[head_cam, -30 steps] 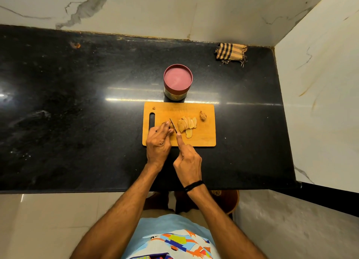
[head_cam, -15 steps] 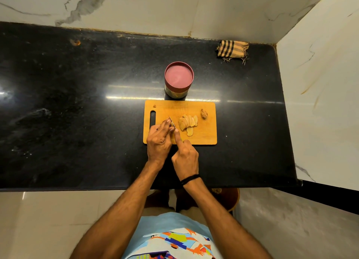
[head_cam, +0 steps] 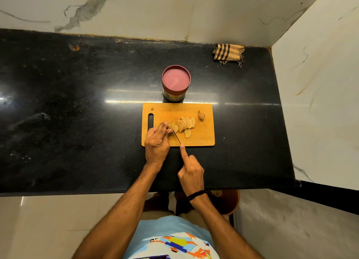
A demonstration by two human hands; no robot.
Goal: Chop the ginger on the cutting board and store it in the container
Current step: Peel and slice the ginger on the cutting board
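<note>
An orange cutting board [head_cam: 202, 140] lies on the black counter, with several pale ginger slices [head_cam: 184, 125] fanned across its middle. A small knobby ginger end [head_cam: 201, 115] sits near the board's right side. My left hand [head_cam: 157, 141] pinches the uncut ginger stub [head_cam: 169, 127] at the slices' left end. My right hand [head_cam: 191, 171] grips a knife [head_cam: 176, 136], index finger stretched along its spine, with the blade's tip at the stub. A round container with a maroon lid [head_cam: 176, 79] stands closed just behind the board.
A striped folded cloth [head_cam: 228, 53] lies in the counter's far right corner. Marble walls close off the back and the right side. A small ginger crumb [head_cam: 152, 109] sits by the board's handle slot [head_cam: 150, 121]. The counter's front edge [head_cam: 77, 193] runs below my wrists.
My right hand has drawn back toward me, pulling the knife through the ginger. My left hand stays on the stub. The slices have not shifted.
</note>
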